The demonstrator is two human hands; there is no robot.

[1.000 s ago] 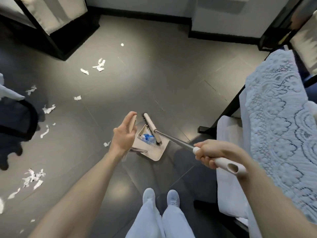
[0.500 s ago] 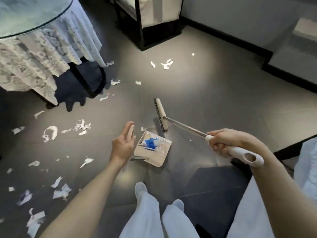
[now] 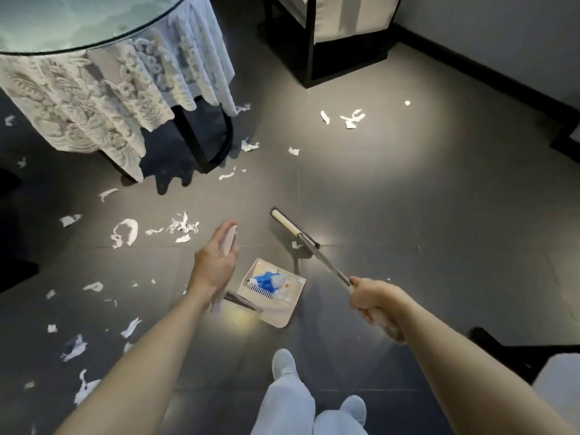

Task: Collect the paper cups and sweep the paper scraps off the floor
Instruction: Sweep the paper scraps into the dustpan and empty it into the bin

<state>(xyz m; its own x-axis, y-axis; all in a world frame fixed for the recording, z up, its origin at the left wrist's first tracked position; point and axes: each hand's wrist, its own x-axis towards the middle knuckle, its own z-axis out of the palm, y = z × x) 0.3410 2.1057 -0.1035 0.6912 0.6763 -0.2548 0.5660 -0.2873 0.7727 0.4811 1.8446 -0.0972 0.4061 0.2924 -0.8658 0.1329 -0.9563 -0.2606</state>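
Your left hand (image 3: 215, 262) is wrapped around the pale upright handle (image 3: 231, 237) of the dustpan (image 3: 277, 315), which sits on the dark tiled floor (image 3: 408, 215) just ahead of your feet. Inside the pan lies a crushed blue-and-white wad (image 3: 266, 280); whether it is a cup is unclear. Your right hand (image 3: 373, 301) is clenched on the broom's metal pole (image 3: 323, 260), and the broom head (image 3: 287, 226) rests on the floor just beyond the pan, one small scrap (image 3: 296, 244) touching it. Torn white paper scraps (image 3: 125, 230) are scattered to your left, thin, curled and ragged, and more lie near the lace cloth (image 3: 94, 98) hanging from the glass-topped table (image 3: 62, 23).
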